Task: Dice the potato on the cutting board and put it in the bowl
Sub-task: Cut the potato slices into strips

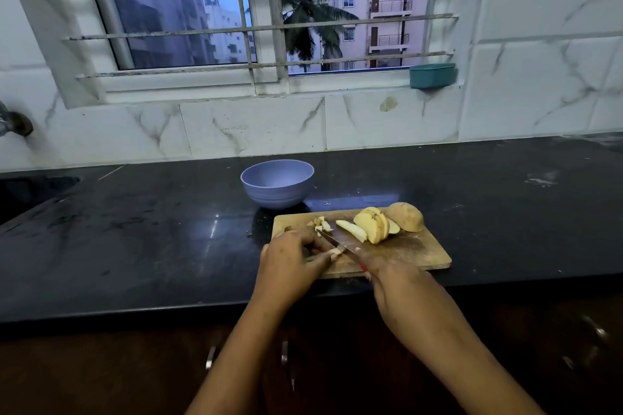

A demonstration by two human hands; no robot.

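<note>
- Far left: tap (15, 121) on the wall, sink (30, 192) sunk into the counter below it.
- Black stone counter (135, 229): glossy, scuffed, smears and crumbs. Dark cabinet fronts with metal handles (210, 357) underneath.
- Barred window (236, 27) above, dusk outside, palm and apartment blocks. White marble-look tiles (539, 77) all round.
- Lilac bowl (277, 183) upright on the counter, just behind the board's left corner.
- Wooden cutting board (414, 251) near the counter's front edge.
- Left hand (293, 259) on the board's left end, fingers curled, pinching a potato strip (337, 250) against the wood.
- Small heap of diced bits (320, 224) just behind those fingers.
- Knife (337, 241) slanted over the strip, tip pointing back-left. Right hand (401, 283) wrapped round its red handle.
- Potato slices (372, 224) leaning on an unpeeled potato half (406, 216), board's back right.
- Teal tub (432, 75) on the sill's right end.
</note>
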